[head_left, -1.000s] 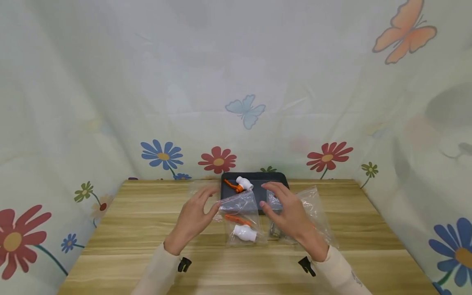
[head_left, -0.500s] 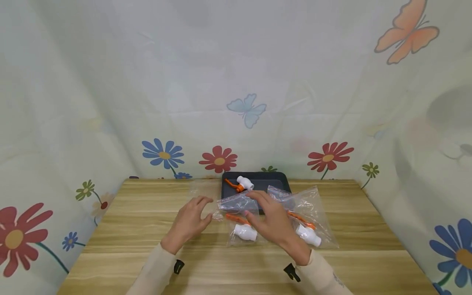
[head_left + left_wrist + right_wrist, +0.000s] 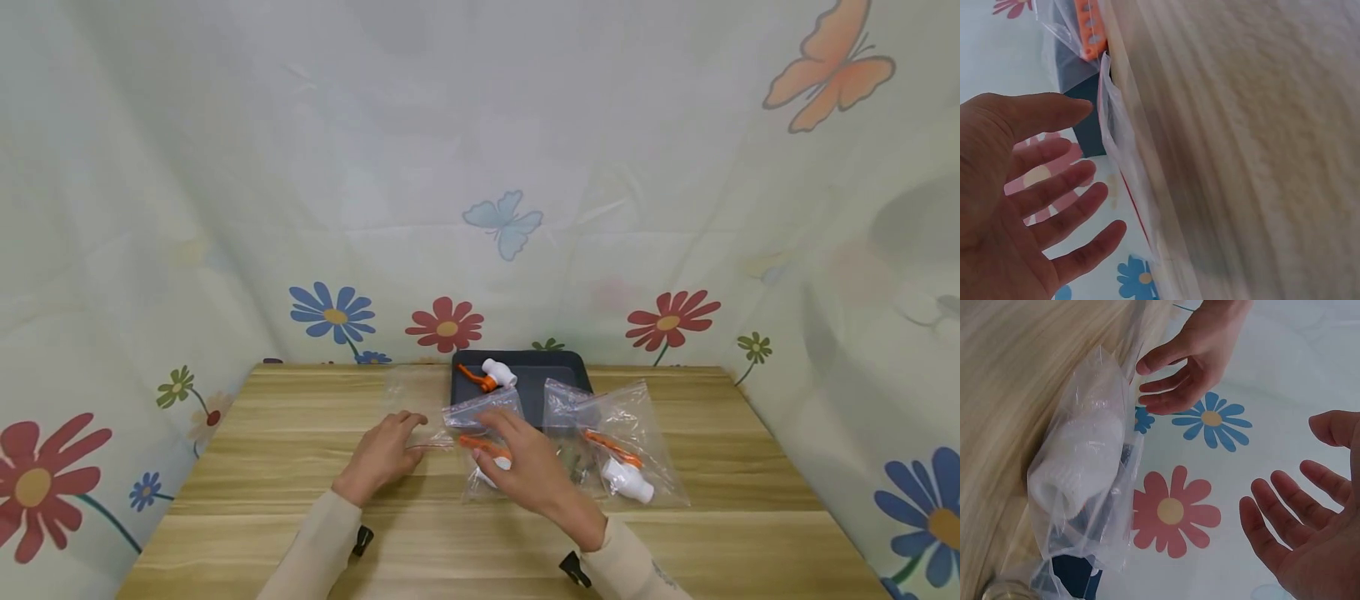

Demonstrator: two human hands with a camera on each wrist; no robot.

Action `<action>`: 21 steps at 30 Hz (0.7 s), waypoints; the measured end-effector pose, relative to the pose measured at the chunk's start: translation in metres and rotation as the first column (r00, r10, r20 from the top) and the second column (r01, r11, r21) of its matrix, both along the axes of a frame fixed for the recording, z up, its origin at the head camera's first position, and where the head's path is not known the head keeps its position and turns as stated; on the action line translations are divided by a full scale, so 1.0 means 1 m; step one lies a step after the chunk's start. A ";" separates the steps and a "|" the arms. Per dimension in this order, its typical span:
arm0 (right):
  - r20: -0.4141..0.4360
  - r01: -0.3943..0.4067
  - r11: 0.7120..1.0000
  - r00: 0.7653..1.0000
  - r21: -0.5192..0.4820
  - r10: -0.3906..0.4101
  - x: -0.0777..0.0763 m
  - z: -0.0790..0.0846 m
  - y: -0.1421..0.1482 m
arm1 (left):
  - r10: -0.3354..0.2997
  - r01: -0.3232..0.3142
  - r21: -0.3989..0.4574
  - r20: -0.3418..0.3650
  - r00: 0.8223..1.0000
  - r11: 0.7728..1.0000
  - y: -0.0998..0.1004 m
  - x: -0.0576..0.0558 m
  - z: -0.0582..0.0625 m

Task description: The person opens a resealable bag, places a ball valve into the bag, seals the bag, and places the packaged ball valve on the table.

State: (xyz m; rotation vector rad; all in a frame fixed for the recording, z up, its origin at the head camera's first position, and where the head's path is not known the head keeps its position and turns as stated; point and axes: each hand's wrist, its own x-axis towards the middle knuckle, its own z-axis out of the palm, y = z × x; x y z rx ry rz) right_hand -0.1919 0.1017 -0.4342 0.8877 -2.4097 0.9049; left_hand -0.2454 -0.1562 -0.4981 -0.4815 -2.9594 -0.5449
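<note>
My left hand [image 3: 381,454] hovers low with relaxed fingers beside a flat clear zip bag [image 3: 420,387]. In the left wrist view its thumb and fingers are spread near the bag's edge [image 3: 1124,156]; contact cannot be made out. My right hand [image 3: 528,467] hangs above a second zip bag [image 3: 480,408] and partly hides the white ball valve with orange handle [image 3: 480,443] inside. The right wrist view shows that bagged valve [image 3: 1079,462] apart from my loosely bent fingers. A third zip bag [image 3: 637,425] holds another white valve [image 3: 628,481], right of my right hand.
A dark tray [image 3: 558,367] stands at the table's back edge, with an unbagged white and orange valve [image 3: 498,373] in it. A small metallic part [image 3: 573,461] lies between the two filled bags. Flowered curtains surround the wooden table [image 3: 300,417].
My right hand has moved left, from over the right bag to over the middle one, uncovering the right valve. My left hand has shifted slightly lower toward the flat bag.
</note>
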 end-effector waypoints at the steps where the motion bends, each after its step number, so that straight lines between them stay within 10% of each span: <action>1: 0.008 -0.008 1.000 1.000 -0.003 0.008 0.001 -0.001 -0.001 | -0.003 0.003 -0.005 0.004 1.000 1.000 0.000 -0.001 -0.001; 21: 0.078 -0.010 1.000 0.997 0.024 0.008 0.002 -0.008 -0.010 | -0.043 0.042 -0.013 -0.042 0.998 0.999 -0.003 -0.006 -0.011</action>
